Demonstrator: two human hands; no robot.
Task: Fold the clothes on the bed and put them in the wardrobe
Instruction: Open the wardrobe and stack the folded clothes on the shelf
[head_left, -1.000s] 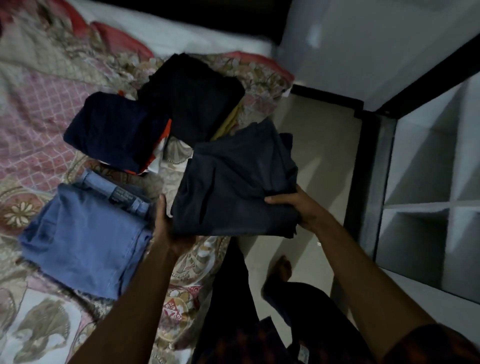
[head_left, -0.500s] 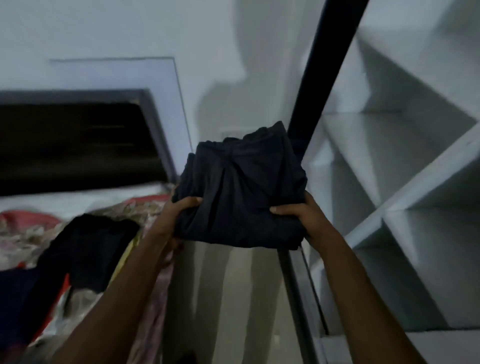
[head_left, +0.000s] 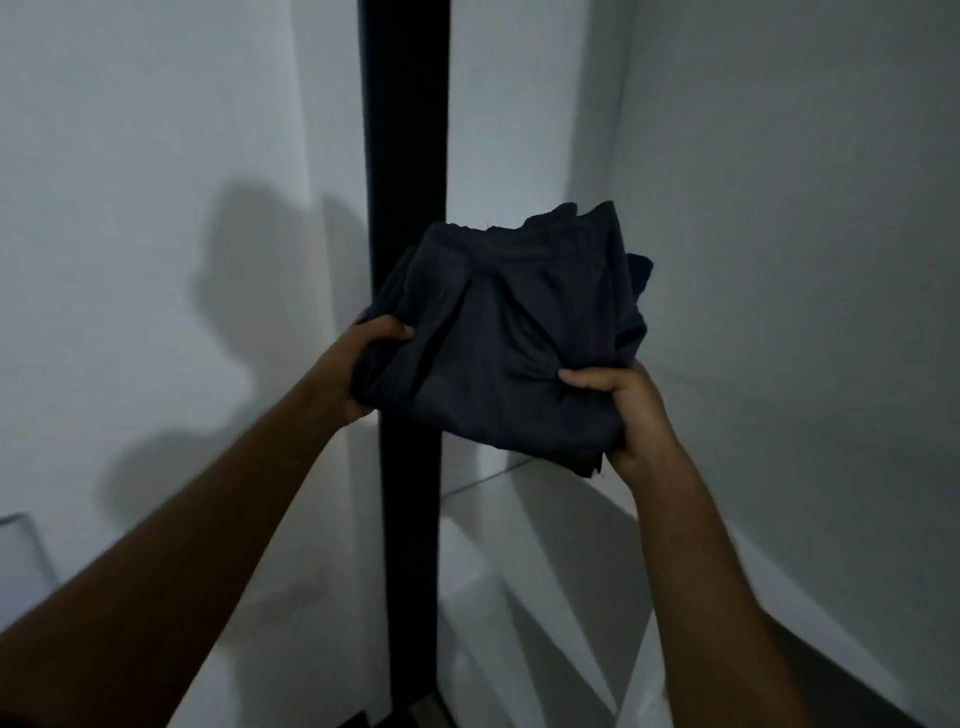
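Before the wardrobe (head_left: 779, 260), both hands hold a dark, rumpled folded garment (head_left: 514, 332).

Single head view, facing forward, close to wardrobe (head_left: 779, 234).

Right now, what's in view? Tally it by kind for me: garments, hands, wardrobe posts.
folded dark garment: 1
hands gripping it: 2, the left hand and the right hand
black wardrobe post: 1
Total: 4
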